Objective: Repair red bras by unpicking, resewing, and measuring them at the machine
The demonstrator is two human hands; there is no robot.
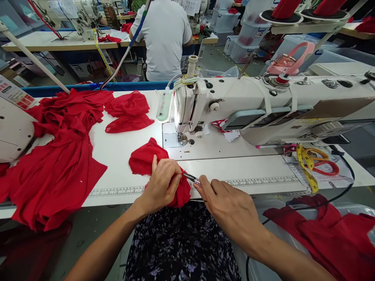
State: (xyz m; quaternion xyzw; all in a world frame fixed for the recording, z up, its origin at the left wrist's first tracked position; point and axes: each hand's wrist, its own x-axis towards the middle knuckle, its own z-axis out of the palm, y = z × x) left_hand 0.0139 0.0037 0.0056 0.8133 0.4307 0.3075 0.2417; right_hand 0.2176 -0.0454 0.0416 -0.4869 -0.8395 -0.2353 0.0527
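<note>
My left hand [164,179] pinches a piece of red fabric [148,156] at the front edge of the sewing table. Part of the cloth spreads out past my fingers, and another part hangs below them over the edge. In my right hand [228,203] is a pair of small thread snips [191,178]. Their narrow dark tips touch or nearly touch the cloth beside my left thumb; my fingers hide the rest of the tool. Just beyond the fabric stands the needle area of a white sewing machine [193,103], with its metal plate [172,139].
A large red fabric heap [64,156] covers the left side, with smaller red pieces [129,111] beside it. At right lie a yellow tape measure [306,168] and orange-red scissor handles [326,167]. A bin [263,257] holds more red cloth. A person [166,39] sits ahead.
</note>
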